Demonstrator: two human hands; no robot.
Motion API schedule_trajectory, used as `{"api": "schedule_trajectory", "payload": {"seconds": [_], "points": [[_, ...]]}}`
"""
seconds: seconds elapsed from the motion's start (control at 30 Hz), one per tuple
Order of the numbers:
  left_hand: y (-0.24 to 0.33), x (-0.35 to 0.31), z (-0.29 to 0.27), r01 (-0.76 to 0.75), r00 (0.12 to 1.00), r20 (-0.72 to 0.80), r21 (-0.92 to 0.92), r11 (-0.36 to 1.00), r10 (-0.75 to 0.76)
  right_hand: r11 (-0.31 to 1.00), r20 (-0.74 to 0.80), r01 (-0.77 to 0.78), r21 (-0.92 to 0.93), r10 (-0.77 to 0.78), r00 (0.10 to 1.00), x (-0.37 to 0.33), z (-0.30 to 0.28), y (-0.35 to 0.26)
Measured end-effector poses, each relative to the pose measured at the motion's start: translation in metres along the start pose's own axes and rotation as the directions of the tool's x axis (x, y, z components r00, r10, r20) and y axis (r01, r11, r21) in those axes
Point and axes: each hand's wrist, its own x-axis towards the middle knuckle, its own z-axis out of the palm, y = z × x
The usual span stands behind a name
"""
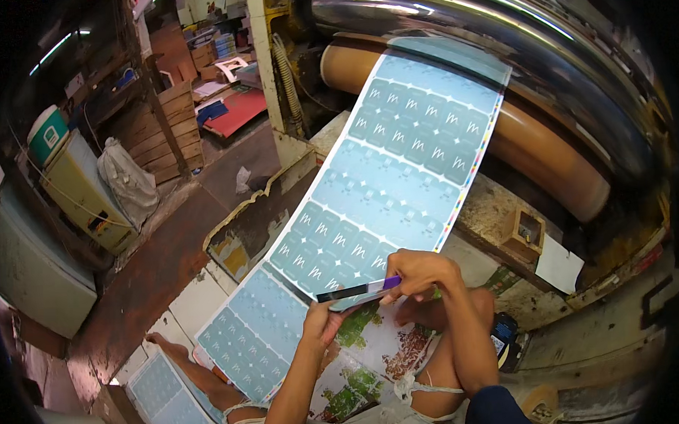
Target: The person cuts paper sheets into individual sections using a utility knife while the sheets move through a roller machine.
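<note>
A long blue-green printed sheet (pixel 387 184) comes down from the rollers toward me, with rows of card-like panels on it. At its near edge, my right hand (pixel 424 272) is closed on the purple end of a narrow flat strip (pixel 353 292). The strip is dark toward its other end; I cannot make out its kind. My left hand (pixel 324 321) is closed at the dark end, thumb up against it and the edge of the sheet. A second printed sheet (pixel 243 339) lies below on the left, partly under the first.
A shiny metal roller (pixel 452 21) and a brown roller (pixel 546 145) stand ahead. On the ledge at right are a small wooden box (pixel 525 230) and white paper (pixel 559 264). More printed sheets (pixel 167 401) lie at lower left, near a bare leg (pixel 195 374).
</note>
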Motion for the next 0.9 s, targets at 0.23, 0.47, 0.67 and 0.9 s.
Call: {"api": "schedule_trajectory", "payload": {"seconds": [0.23,0.47,0.67,0.9], "points": [[-0.003,-0.031,-0.014,-0.118,0.923,-0.262,0.501,0.857,0.280,0.921,-0.010,0.172,0.350,-0.180,0.984,0.002,-0.008,0.028],[0.021,-0.070,0.007,-0.264,0.837,-0.196,0.672,0.692,0.510,0.708,-0.897,0.604,0.366,0.093,0.433,-0.012,-0.073,0.088],[0.019,-0.102,0.015,-0.253,0.802,-0.269,0.658,0.710,0.534,0.697,-0.835,0.711,0.093,0.443,-0.325,-0.045,-0.163,0.199],[0.018,-0.122,0.000,-0.172,0.798,-0.337,0.667,0.725,0.500,0.667,-0.813,0.694,0.272,0.545,-0.205,-0.046,-0.183,0.242]]}}
